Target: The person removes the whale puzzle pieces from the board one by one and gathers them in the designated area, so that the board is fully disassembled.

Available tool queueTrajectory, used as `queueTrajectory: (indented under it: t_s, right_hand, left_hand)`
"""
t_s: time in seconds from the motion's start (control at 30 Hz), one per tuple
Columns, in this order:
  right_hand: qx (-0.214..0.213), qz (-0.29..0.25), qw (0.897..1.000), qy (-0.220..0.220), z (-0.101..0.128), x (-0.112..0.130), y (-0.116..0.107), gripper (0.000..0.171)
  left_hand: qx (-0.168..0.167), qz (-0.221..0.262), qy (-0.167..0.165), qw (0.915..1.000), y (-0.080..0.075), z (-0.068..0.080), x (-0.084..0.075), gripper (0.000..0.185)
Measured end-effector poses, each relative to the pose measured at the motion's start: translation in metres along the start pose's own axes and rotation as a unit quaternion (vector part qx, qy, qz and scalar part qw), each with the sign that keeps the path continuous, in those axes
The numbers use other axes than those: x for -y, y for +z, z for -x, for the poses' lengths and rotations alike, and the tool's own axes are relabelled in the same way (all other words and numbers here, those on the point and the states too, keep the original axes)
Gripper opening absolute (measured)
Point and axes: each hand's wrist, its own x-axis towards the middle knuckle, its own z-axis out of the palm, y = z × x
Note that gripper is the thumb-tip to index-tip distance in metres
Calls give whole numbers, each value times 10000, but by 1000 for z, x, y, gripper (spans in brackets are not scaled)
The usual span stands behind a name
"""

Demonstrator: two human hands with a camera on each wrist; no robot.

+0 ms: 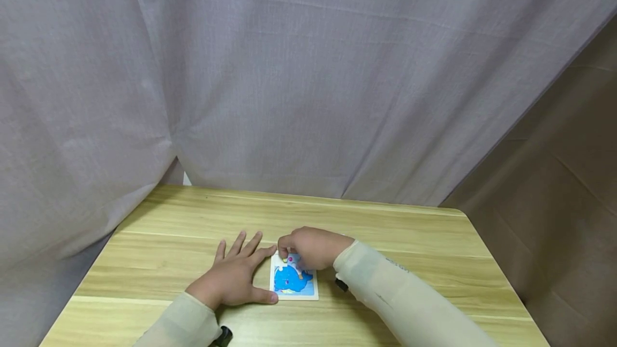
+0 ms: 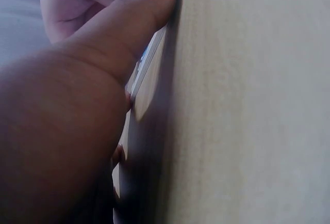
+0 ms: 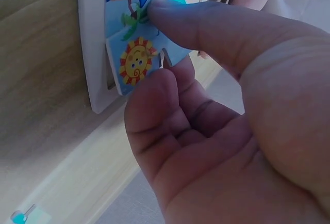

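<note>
A small jigsaw puzzle (image 1: 292,281) with a blue whale picture lies in a white-edged tray (image 1: 303,298) on the table. My left hand (image 1: 233,277) is spread beside it, thumb at the near left corner and index finger at the far left corner. Over the far right part of the puzzle is my right hand (image 1: 313,248), fingers bent down. In the right wrist view, its thumb and curled fingers pinch a puzzle piece with a smiling sun (image 3: 136,61). That piece is tilted, one edge raised above the tray rim (image 3: 93,43). The hand hides part of the picture.
The wooden table (image 1: 409,229) reaches out around both hands. A grey curtain (image 1: 289,95) hangs along its far edge, and a browner cloth (image 1: 554,202) is at the right. A small teal-and-white piece (image 3: 23,216) lies on the table in the right wrist view.
</note>
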Motion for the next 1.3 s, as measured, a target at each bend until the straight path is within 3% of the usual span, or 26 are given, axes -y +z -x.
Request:
queueTrajectory:
  t_s: [0.37, 0.7, 1.07, 1.3]
  right_hand:
    - [-38, 141, 9996, 247, -1, 3, 1, 28]
    - [44, -212, 9967, 785, 2, 8, 10, 35]
    - [-487, -175, 9979, 385, 3, 10, 21, 19]
    - [-654, 210, 9972, 288, 2, 17, 31, 28]
  left_hand:
    - [-12, -25, 15, 10000, 2, -2, 2, 111]
    - [30, 44, 18, 10000, 0, -2, 1, 110]
    - [6, 23, 36, 10000, 1, -1, 2, 109]
    - [-18, 16, 58, 10000, 2, -1, 4, 109]
